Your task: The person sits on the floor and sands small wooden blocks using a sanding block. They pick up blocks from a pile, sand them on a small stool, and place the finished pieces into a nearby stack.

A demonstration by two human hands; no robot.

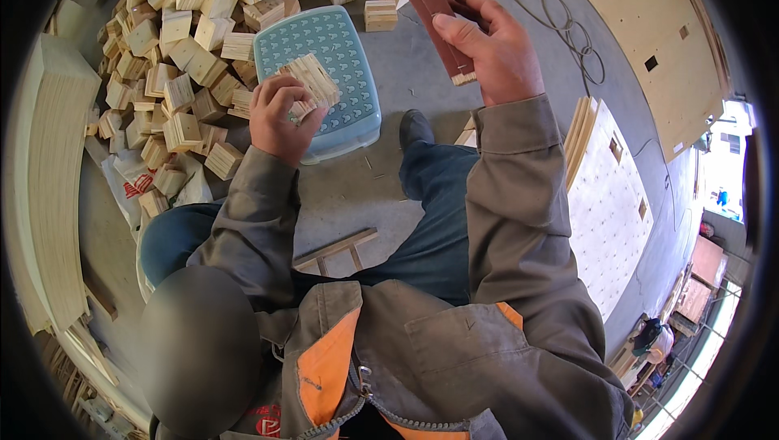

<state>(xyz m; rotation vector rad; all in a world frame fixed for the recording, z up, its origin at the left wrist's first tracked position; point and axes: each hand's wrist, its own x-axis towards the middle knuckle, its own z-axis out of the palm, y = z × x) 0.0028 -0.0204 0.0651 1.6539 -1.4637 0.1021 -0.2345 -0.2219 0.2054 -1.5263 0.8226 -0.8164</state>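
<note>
My left hand (278, 122) grips a plywood block (315, 83) by its near side, with the fingers curled over it. The block's layered edges show, and it is over the top of a light blue plastic stool (357, 50); whether it touches the top I cannot tell. Raised to the right of the stool, my right hand (505, 54) is closed round a sanding block (428, 11). This is a narrow strip of wood covered in red-brown sandpaper, with staples along its face. The thumb lies across the sandpaper, and the strip is tilted, apart from the plywood block.
A big heap of plywood blocks (174, 58) fills the floor left of the stool, with a few loose ones behind it. Plywood panels (608, 204) lean at the right. A cable (572, 42) coils on the floor. A wooden frame (337, 252) lies between my legs.
</note>
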